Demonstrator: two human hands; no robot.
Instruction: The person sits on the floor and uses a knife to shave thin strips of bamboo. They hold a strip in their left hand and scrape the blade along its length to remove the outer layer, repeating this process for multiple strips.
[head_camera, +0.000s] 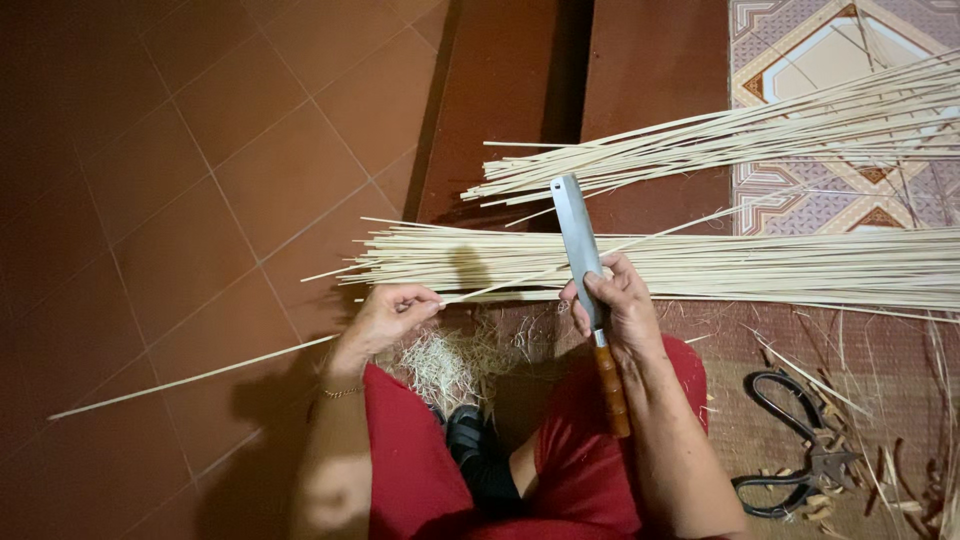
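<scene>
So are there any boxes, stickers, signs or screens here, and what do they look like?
None in view: no package, label, sign or screen.
Only plain things show: pale bamboo strips, a knife with a wooden handle, black shears and a patterned mat.

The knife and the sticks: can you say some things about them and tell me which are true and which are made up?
1. The right hand holds a knife with its flat blade pointing away from the person. True.
2. The knife has a blue plastic handle. False: the handle is brown and looks like wood.
3. The left hand pinches one thin pale strip that reaches out over the floor tiles. True.
4. The scissors are in the left hand. False: they lie on the mat by the person's right side, touched by no hand.
5. Two piles of pale strips lie in front of the person. True.
</scene>
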